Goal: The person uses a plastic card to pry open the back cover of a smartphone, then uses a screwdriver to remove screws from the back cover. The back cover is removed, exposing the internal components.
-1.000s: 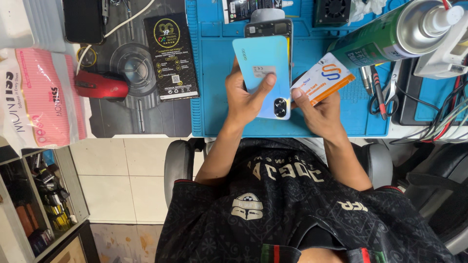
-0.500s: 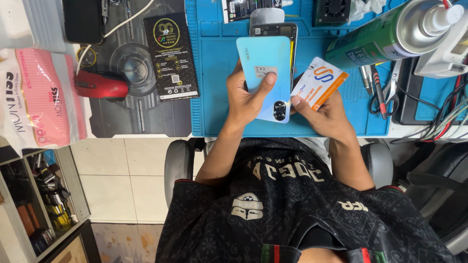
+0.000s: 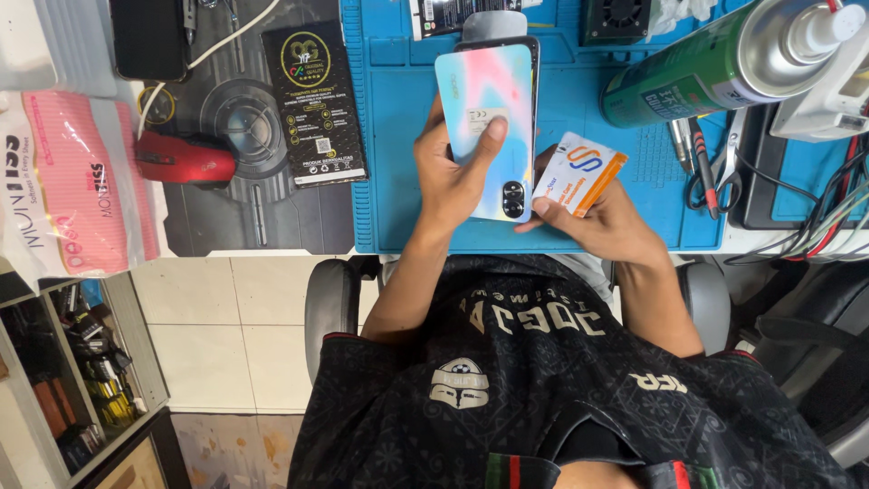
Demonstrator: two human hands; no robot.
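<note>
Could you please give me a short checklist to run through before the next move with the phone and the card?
1. Left hand grips the phone, back cover up: ok.
2. Right hand holds the card by its lower end: ok.
3. Card edge seated in the phone's seam: cannot tell.
4. Phone held over the blue mat: ok.
5. Green spray can apart from both hands: ok.

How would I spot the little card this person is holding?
Find the blue mat on the desk. Above its near edge, the right hand holds a small card beside the pastel phone. It alone is white with orange edging.
</note>
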